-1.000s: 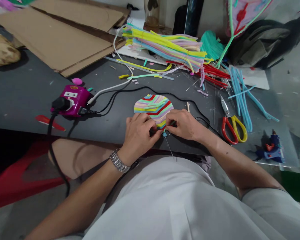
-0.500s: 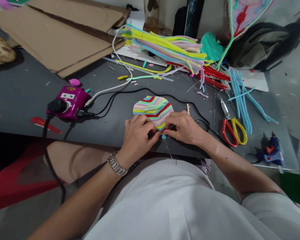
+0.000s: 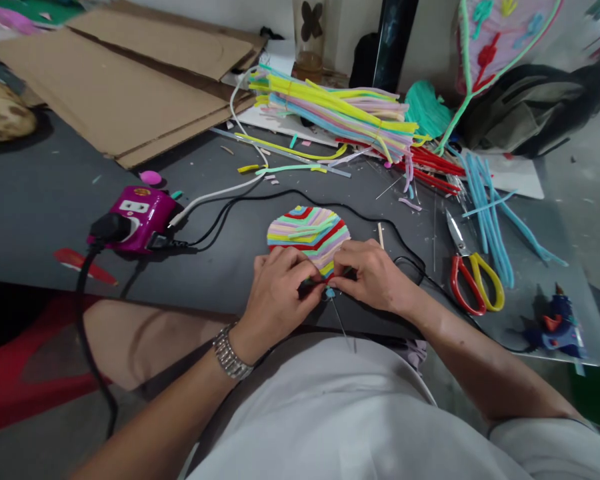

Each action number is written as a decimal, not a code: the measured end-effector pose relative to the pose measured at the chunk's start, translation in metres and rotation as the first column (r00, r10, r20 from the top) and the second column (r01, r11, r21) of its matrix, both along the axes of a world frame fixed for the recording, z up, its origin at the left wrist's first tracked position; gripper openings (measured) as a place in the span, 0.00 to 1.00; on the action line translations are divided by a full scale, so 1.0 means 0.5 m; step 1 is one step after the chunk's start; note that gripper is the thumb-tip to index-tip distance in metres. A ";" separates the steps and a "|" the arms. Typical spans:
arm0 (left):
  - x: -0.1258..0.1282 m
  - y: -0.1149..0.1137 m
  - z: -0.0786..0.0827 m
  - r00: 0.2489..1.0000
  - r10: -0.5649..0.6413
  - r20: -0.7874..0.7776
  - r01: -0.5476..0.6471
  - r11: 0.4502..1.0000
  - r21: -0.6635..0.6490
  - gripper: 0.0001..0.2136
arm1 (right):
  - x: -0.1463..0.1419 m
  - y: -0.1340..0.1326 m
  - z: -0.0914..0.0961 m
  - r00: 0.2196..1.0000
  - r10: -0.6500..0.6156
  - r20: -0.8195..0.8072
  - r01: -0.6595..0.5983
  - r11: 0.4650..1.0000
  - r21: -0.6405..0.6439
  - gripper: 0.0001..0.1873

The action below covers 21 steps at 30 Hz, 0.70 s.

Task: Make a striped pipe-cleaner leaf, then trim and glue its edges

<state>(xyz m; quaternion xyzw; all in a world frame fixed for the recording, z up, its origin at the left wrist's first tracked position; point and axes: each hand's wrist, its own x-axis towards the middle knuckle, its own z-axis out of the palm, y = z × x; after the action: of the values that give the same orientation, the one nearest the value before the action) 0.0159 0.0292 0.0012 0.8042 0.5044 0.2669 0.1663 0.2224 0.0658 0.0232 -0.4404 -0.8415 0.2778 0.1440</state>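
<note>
A rounded panel of striped pipe cleaners [image 3: 307, 233], in red, yellow, mint, blue and pink, lies on the table near its front edge. My left hand [image 3: 283, 287] covers the panel's lower left side, thumb and fingertips pinched at its bottom tip. From the lower right, my right hand [image 3: 373, 273] pinches the same tip, its fingers curled. The exact grip is partly hidden. Just below the fingertips shows a small blue tuft [image 3: 330, 292], with a thin wire [image 3: 342, 320] running from it toward my shirt. Loose mint pieces [image 3: 310, 230] rest on the panel.
Scissors [image 3: 477, 283] and a blue glue gun [image 3: 560, 323] lie at the right. Bundled pipe cleaners [image 3: 330, 107] are at the back, near blue ones [image 3: 487, 220]. A purple power adapter [image 3: 143, 217] stands left, its black cable [image 3: 300, 193] crossing behind the panel. Cardboard sheets [image 3: 120, 87] lie back left.
The whole view has shifted, so the table and things sit slightly lower in the picture. Both hands stay pinched at the panel's bottom tip, with little visible change.
</note>
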 end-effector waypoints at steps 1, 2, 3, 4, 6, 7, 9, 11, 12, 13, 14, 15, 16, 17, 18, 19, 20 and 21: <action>0.002 0.000 0.000 1.000 0.003 0.004 -0.003 1.000 -0.006 0.04 | 0.000 0.000 -0.001 1.000 -0.005 -0.004 0.005 1.000 -0.001 0.11; 0.003 0.000 -0.001 1.000 0.006 0.007 -0.006 1.000 -0.011 0.04 | -0.001 -0.001 -0.002 1.000 -0.010 -0.007 0.010 1.000 -0.001 0.11; 0.005 0.000 0.000 1.000 0.011 0.008 -0.011 1.000 -0.017 0.04 | -0.001 -0.001 -0.003 1.000 -0.013 -0.010 0.013 1.000 -0.001 0.11; 0.007 0.001 0.000 1.000 0.018 0.004 -0.017 1.000 -0.025 0.04 | -0.002 -0.002 -0.003 1.000 -0.015 -0.010 0.015 1.000 0.000 0.11; 0.010 0.001 0.002 1.000 0.030 -0.008 -0.030 0.999 -0.039 0.04 | -0.003 -0.002 -0.004 1.000 -0.019 -0.008 0.019 1.000 0.001 0.11; 0.011 0.002 0.004 0.999 0.036 -0.013 -0.037 0.998 -0.047 0.04 | -0.003 -0.002 -0.003 1.000 -0.022 -0.007 0.022 1.000 -0.002 0.11; 0.012 0.002 0.006 0.999 0.043 -0.024 -0.044 0.997 -0.061 0.04 | -0.004 -0.003 -0.001 1.000 -0.030 -0.005 0.030 1.000 -0.009 0.11; 0.012 0.002 0.007 0.999 0.042 -0.032 -0.044 0.997 -0.068 0.05 | -0.005 -0.003 0.001 0.999 -0.037 -0.002 0.037 0.999 -0.020 0.11; 0.012 0.002 0.007 0.999 0.041 -0.034 -0.043 0.997 -0.068 0.05 | -0.005 -0.002 0.001 0.999 -0.038 -0.001 0.038 0.999 -0.027 0.11; 0.012 0.002 0.007 0.999 0.039 -0.034 -0.041 0.997 -0.066 0.05 | -0.005 -0.002 0.002 0.999 -0.036 -0.002 0.036 0.999 -0.033 0.10; 0.011 0.002 0.007 0.999 0.037 -0.030 -0.039 0.997 -0.063 0.05 | -0.005 -0.002 0.002 0.999 -0.034 -0.004 0.034 0.999 -0.038 0.10; 0.011 0.002 0.006 0.999 0.037 -0.026 -0.038 0.997 -0.061 0.05 | -0.005 -0.002 0.002 0.999 -0.032 -0.006 0.031 0.999 -0.042 0.10; 0.011 0.002 0.006 0.999 0.036 -0.024 -0.037 0.997 -0.061 0.05 | -0.005 -0.002 0.002 1.000 -0.029 -0.008 0.029 0.999 -0.043 0.10; 0.011 0.002 0.005 0.999 0.036 -0.024 -0.038 0.997 -0.060 0.05 | -0.005 -0.002 0.001 1.000 -0.029 -0.010 0.029 0.999 -0.042 0.10; 0.012 0.002 0.005 0.999 0.039 -0.025 -0.040 0.997 -0.060 0.05 | -0.005 -0.002 0.000 0.999 -0.032 -0.010 0.032 0.999 -0.038 0.10; 0.012 0.003 0.005 0.999 0.042 -0.027 -0.043 0.997 -0.062 0.06 | -0.005 -0.002 0.000 0.999 -0.036 -0.009 0.035 0.999 -0.035 0.10; 0.013 0.003 0.005 0.999 0.045 -0.030 -0.047 0.997 -0.067 0.06 | -0.006 -0.002 -0.001 0.999 -0.039 -0.008 0.039 0.999 -0.032 0.11; 0.014 0.004 0.005 0.998 0.046 -0.033 -0.049 0.996 -0.075 0.05 | -0.006 -0.002 -0.001 0.999 -0.042 -0.007 0.042 0.999 -0.030 0.11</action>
<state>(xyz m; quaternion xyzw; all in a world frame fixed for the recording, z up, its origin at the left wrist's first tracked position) 0.0227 0.0310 0.0037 0.7891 0.5357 0.2389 0.1823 0.2194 0.0648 0.0225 -0.4590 -0.8273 0.2889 0.1464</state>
